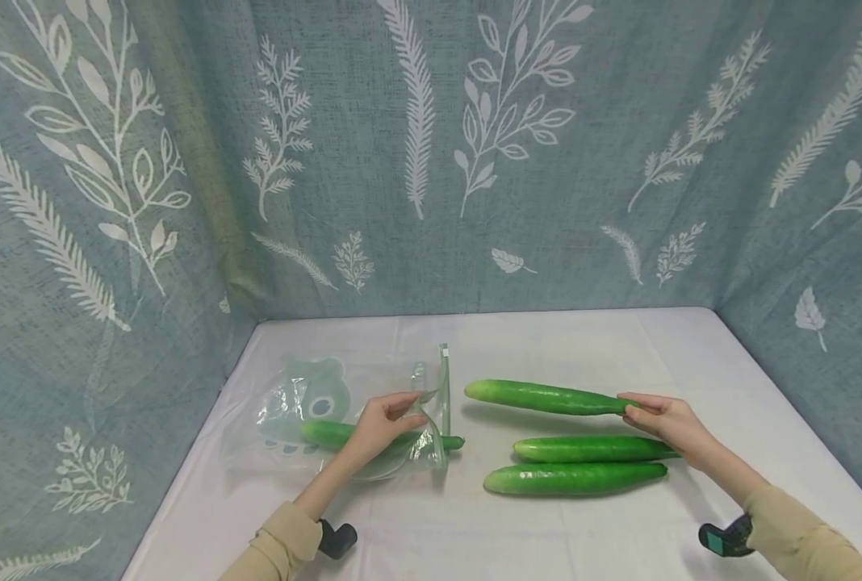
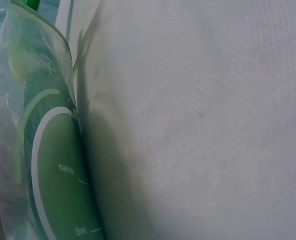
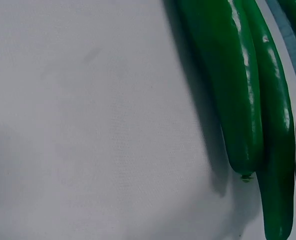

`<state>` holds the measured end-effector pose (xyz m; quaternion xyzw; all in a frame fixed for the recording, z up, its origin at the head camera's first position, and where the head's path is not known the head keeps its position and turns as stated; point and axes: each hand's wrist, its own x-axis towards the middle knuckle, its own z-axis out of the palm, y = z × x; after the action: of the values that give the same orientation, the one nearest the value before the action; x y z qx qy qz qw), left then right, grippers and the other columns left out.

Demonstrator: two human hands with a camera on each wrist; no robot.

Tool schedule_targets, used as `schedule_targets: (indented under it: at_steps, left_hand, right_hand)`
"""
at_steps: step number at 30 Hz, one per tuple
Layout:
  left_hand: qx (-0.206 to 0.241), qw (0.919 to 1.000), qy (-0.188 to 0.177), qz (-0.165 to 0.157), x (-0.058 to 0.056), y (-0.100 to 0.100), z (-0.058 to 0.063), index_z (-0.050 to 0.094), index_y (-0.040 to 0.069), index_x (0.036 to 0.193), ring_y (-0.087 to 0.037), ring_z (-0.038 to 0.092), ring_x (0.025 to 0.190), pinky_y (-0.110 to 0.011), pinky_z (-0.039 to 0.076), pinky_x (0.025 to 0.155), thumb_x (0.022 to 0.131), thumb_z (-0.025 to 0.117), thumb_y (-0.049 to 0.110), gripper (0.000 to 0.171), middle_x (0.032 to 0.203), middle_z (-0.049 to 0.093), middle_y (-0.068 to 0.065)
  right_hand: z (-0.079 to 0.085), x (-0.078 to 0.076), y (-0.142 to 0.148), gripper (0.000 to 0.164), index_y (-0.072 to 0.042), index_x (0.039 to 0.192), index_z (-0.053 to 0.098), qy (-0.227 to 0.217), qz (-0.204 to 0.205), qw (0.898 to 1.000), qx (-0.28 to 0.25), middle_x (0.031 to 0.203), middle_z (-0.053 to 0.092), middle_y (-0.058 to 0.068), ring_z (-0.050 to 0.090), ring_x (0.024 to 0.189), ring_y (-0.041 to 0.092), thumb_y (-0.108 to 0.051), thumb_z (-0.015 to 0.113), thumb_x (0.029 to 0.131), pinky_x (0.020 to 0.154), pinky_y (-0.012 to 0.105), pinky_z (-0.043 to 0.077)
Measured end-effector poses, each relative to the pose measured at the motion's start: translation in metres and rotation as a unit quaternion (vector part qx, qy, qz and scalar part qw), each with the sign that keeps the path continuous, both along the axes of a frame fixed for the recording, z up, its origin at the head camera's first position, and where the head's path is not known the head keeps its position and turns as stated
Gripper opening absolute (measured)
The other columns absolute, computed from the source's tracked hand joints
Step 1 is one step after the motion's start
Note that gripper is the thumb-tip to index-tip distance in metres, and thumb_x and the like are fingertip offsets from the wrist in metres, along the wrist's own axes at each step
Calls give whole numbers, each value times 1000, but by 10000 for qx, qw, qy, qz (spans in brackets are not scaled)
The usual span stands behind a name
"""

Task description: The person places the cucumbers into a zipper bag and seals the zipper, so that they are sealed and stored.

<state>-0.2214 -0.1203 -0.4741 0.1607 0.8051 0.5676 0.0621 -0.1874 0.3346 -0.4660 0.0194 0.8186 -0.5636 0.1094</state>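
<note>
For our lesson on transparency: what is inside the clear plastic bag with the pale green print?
Inside the clear plastic bag, one long green cucumber shows, its narrow end poking out. Part of its middle cannot be seen, covered by the left hand.

Upper cucumber: bright green, becoming pale yellow-green at its left end.
Middle cucumber: deeper green, with a yellowish left tip.
Lower cucumber: rich green, lighter at the left, with white streaks of shine.
Bag: transparent, printed with a mint-green figure; also a green rounded shape with white outline and small white lettering.
Bagged cucumber: green, its left end more pale.
Curtain: greyish blue, patterned with white leaves and branches, some filled, some only outlined.
Surface: white.
Sleeves: beige.
</note>
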Motion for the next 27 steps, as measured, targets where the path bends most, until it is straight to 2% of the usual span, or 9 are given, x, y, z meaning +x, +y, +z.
schedule_targets:
  at_steps: [2, 3, 7, 13, 17, 21, 24, 27]
  left_hand:
    - [5, 10000, -15, 10, 1, 0, 0, 59, -1, 124, -35, 54, 123, -42, 45, 104, 85, 70, 11, 42, 128, 60, -19]
    - [-11, 10000, -53, 19, 3, 1, 5, 59, -1, 124, -35, 54, 123, -42, 45, 104, 85, 70, 10, 42, 127, 60, -19]
    - [-20, 10000, -70, 62, 3, 1, 5, 59, -2, 124, -36, 54, 123, -43, 45, 104, 85, 69, 10, 42, 128, 60, -20]
    - [-41, 10000, -41, 24, 0, 0, 1, 59, -1, 124, -35, 54, 124, -42, 44, 105, 85, 70, 13, 43, 128, 60, -19]
    - [-36, 10000, -32, 23, 0, -1, 1, 59, -1, 124, -36, 52, 125, -42, 44, 105, 85, 70, 13, 43, 129, 59, -20]
    - [-52, 10000, -58, 48, 0, -1, 1, 60, -1, 124, -36, 52, 125, -42, 44, 105, 85, 71, 13, 43, 129, 59, -19]
    - [-50, 9999, -72, 51, -1, -1, 0, 60, -1, 124, -36, 52, 125, -43, 44, 105, 84, 71, 13, 43, 129, 60, -19]
    - [-18, 10000, -77, 41, -1, -1, 0, 59, -1, 124, -36, 52, 125, -43, 44, 105, 84, 71, 12, 43, 128, 60, -20]
  right_hand:
    - [-1, 1, -1, 62, 9, 135, 43, -29, -13, 9999, -104, 97, 69, -20, 63, 87, -9, -31, 63, 91, 83, 17, 55]
    - [-1, 1, -2, 62, 9, 134, 43, -40, -26, 9999, -140, 96, 69, -21, 64, 87, -9, -30, 63, 91, 83, 17, 55]
    - [-2, 1, -3, 61, 9, 134, 44, -69, -48, 9998, -160, 95, 69, -20, 64, 86, -9, -30, 63, 91, 82, 16, 55]
    - [-4, 1, -5, 61, 7, 133, 47, -19, -87, 9999, 97, 99, 71, -15, 64, 86, -9, -32, 64, 90, 83, 17, 55]
    - [-4, 0, -7, 61, 6, 132, 49, 82, -23, 9994, 324, 106, 72, -4, 63, 87, -10, -34, 65, 89, 83, 18, 55]
    - [-2, -1, -11, 58, 4, 131, 52, 201, 82, 9980, 593, 114, 69, 11, 62, 90, -10, -35, 64, 90, 87, 23, 55]
    - [-1, -2, -14, 57, 2, 130, 54, 244, 71, 9967, 768, 117, 68, 14, 65, 97, 0, -37, 64, 89, 90, 30, 55]
    - [0, -3, -19, 56, 2, 130, 55, 344, 153, 9956, 853, 118, 67, 17, 66, 107, 19, -36, 64, 90, 91, 37, 55]
